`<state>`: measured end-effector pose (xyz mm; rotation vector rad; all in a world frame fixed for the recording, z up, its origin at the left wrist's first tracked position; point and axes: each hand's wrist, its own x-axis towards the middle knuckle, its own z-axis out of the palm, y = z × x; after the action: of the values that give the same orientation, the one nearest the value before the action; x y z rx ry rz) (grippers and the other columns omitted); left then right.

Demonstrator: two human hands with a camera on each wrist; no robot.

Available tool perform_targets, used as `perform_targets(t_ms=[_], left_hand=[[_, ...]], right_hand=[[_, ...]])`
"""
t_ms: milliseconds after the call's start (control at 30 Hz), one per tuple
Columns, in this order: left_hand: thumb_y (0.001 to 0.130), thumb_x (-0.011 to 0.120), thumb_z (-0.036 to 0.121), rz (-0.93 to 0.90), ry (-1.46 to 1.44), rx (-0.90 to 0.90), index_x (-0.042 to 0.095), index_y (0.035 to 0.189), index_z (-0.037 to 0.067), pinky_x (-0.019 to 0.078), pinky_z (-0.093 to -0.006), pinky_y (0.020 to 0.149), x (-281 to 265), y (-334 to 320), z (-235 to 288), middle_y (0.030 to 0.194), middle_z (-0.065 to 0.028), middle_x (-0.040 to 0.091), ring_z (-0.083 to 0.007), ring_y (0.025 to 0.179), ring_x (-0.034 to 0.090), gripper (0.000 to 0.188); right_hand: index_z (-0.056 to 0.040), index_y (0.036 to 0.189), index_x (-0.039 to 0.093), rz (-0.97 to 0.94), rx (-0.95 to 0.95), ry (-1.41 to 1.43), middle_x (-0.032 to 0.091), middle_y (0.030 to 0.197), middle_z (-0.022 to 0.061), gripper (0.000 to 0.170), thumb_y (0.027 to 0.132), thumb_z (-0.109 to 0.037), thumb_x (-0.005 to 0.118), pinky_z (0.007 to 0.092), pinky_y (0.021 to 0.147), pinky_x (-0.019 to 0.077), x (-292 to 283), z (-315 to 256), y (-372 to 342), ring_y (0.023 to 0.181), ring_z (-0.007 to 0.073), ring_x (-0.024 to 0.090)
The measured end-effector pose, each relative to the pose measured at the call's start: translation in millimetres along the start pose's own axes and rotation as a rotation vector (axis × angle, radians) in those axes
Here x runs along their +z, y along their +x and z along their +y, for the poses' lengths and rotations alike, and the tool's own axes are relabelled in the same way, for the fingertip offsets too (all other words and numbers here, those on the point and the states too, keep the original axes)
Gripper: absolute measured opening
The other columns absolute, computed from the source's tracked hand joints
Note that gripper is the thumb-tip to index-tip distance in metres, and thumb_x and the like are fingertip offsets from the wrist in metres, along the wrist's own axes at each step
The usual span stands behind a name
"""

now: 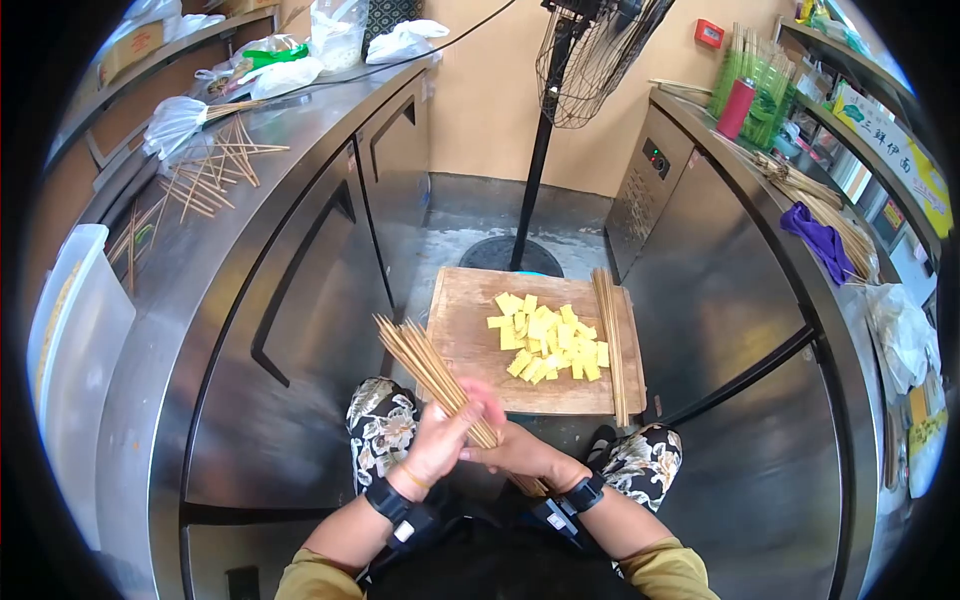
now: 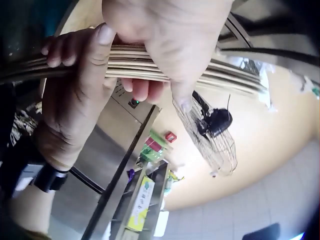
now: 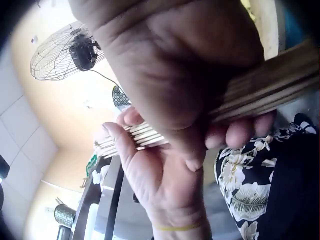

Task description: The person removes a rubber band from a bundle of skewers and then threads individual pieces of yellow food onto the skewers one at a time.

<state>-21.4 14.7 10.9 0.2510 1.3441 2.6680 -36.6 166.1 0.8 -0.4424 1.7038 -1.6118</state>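
A thick bundle of bamboo skewers point(image 1: 425, 362) slants across my lap, its tips pointing up and left. My left hand point(image 1: 440, 435) grips it around the middle, thumb and fingers wrapped on it. Lower down, my right hand point(image 1: 525, 455) holds the same bundle, close beside the left. In the left wrist view, the skewers point(image 2: 132, 65) run between both thumbs and the curled fingers. The right wrist view shows the bundle's lower part point(image 3: 280, 82) passing under my right palm point(image 3: 170, 65). Just ahead, thin yellow pieces point(image 1: 545, 340) lie heaped on a wooden cutting board point(image 1: 460, 340).
More skewers point(image 1: 608, 345) lie along the board's right edge. Steel counters point(image 1: 270, 250) flank both sides; loose skewers point(image 1: 215, 175) are scattered on the left one. A green basket point(image 1: 765, 100), red bottle point(image 1: 736, 108) and purple cloth point(image 1: 820, 240) sit at right. A fan point(image 1: 545, 130) stands behind the board.
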Motion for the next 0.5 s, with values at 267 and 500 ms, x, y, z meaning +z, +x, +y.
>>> perform_targets(t_ms=[267, 500], left_hand=[[0.091, 0.061, 0.012, 0.091, 0.216, 0.156, 0.05, 0.092, 0.006, 0.0457, -0.0236, 0.058, 20.3, 12.5, 8.0, 0.068, -0.0015, 0.054, -0.0098, 0.063, 0.054, 0.014], [0.082, 0.071, 0.009, -0.154, 0.691, -0.162, 0.055, 0.102, 0.002, 0.0476, -0.0244, 0.069, 38.0, 6.3, -2.8, 0.079, 0.0001, 0.058, -0.0086, 0.073, 0.056, 0.026]], right_hand=[[-0.004, 0.13, 0.045, 0.184, -0.307, -0.148, 0.05, 0.129, 0.0078, 0.046, 0.089, -0.011, 0.063, 0.0315, 0.099, 0.0401, -38.2, -45.0, -27.8, 0.117, 0.0157, 0.048], [0.0008, 0.137, 0.037, 0.578, -0.9, -0.754, 0.042, 0.138, 0.0198, 0.066, 0.085, -0.029, 0.064, 0.0389, 0.107, 0.0309, -50.1, -156.4, -89.8, 0.128, 0.0325, 0.041]])
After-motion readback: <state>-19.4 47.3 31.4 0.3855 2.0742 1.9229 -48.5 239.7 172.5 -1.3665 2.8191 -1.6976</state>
